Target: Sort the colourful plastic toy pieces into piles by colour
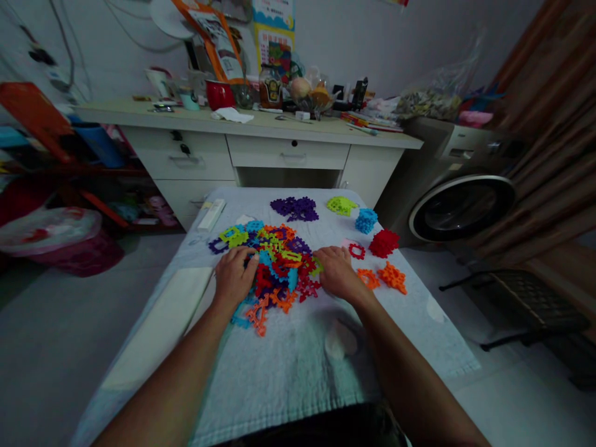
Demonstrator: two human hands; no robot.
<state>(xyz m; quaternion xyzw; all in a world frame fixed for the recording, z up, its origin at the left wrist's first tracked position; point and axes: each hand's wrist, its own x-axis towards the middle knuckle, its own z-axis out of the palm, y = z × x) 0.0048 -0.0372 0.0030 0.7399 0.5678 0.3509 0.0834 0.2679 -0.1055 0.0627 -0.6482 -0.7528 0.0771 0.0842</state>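
A mixed pile of plastic interlocking toy pieces (pixel 279 254) in red, orange, blue, purple and yellow-green lies on the cloth-covered table. My left hand (pixel 235 276) rests against the pile's left edge, thumb apart from the bent fingers, with no piece visible in its grasp. On the opposite side, my right hand (pixel 336 271) lies palm down beside a yellow-green piece (pixel 317 267), fingers spread loosely. Sorted by colour beyond it are a purple group (pixel 295 208), a yellow-green group (pixel 341 205), a blue stack (pixel 365 220), a red stack (pixel 384 243) and an orange group (pixel 393 277).
A long white board (pixel 162 323) lies along the table's left side, and a small white box (pixel 212 215) sits behind it. Ahead stands a cluttered white desk (pixel 261 127). To the right are a washing machine (pixel 447 167) and a woven stool (pixel 531 298); a pink bin (pixel 79 245) stands left.
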